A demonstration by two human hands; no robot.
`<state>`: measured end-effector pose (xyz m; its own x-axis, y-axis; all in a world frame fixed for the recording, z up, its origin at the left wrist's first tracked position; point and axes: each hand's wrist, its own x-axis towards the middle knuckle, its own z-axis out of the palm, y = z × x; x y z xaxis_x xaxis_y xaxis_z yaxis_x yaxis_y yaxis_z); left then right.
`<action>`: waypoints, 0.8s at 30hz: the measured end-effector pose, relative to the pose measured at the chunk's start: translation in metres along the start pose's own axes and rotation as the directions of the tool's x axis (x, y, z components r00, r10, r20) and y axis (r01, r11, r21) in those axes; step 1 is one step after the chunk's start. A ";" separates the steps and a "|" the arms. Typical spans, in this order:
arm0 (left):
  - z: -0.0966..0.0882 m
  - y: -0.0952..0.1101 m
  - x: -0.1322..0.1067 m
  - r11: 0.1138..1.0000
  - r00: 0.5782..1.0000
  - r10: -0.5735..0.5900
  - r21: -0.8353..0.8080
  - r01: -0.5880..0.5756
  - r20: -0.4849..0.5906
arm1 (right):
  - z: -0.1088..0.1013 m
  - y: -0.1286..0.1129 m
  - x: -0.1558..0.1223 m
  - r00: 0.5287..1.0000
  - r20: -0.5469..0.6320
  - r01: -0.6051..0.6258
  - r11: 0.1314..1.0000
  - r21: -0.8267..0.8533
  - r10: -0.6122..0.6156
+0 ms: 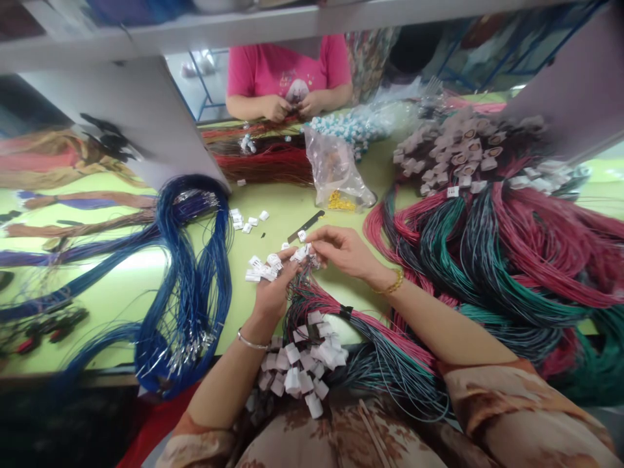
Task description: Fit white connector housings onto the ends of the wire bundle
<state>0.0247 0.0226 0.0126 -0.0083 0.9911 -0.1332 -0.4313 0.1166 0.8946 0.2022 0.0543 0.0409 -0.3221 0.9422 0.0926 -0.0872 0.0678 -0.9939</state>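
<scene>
My left hand [273,292] is closed around several small white plastic connectors [263,268], which lie across its palm and fingers. My right hand [347,250] pinches at another white connector [302,252] beside the left fingertips; the exact grip is too small to make out. Below both hands runs a bundle of thin pink, black and green wires [322,299], its upper ends reaching the connectors. A black tie [346,312] wraps this bundle. Nearer my body, a cluster of white connectors [302,374] hangs at the table's front edge.
Loose white connectors [249,222] and a dark flat blade-like strip [307,225] lie ahead. Beyond is a clear bag [336,169] with yellow parts. Blue wires [185,279] are heaped left, pink and green wire bundles [468,247] right. Across the table, a person in pink [290,78] handles wires.
</scene>
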 end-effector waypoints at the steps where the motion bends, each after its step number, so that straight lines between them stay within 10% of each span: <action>1: 0.000 0.000 0.000 1.000 1.000 0.009 0.006 -0.009 0.007 | 0.002 -0.001 -0.001 1.000 -0.004 0.017 1.000 -0.022 -0.018; 24: -0.006 -0.001 -0.001 0.974 0.989 0.124 0.179 -0.137 0.084 | 0.018 -0.012 -0.013 0.893 0.049 0.403 0.744 -0.533 -0.448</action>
<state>0.0196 0.0211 0.0097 0.0136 0.9998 0.0150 -0.2580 -0.0110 0.9661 0.1902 0.0355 0.0529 -0.2949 0.7944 0.5311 0.3081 0.6051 -0.7341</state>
